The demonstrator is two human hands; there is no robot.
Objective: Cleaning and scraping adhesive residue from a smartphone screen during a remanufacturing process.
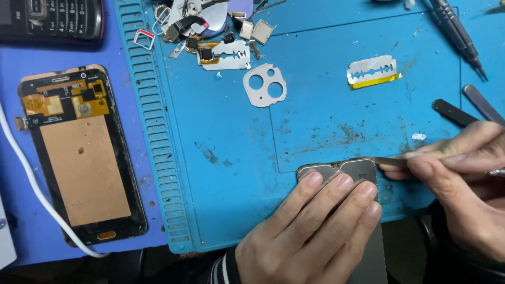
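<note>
A dark rectangular phone panel (336, 171) is pressed flat by the open left hand (310, 226). A thin metal blade (392, 161) is gripped by the right hand (463, 179) at its edge.

Blue repair mat (315, 100) on bench, scuffed with dark debris. Razor blade (372, 70) on yellow strip, upper right. Grey camera-lens frame (265, 85) with two round holes, mid mat. Pile of small phone parts (210, 31) with second blade at top edge. Screwdriver (456, 32) far right. Opened phone display (81, 152), copper back up, left of mat; white cable (31, 184) beside it. Keypad phone (52, 18) top left.
</note>
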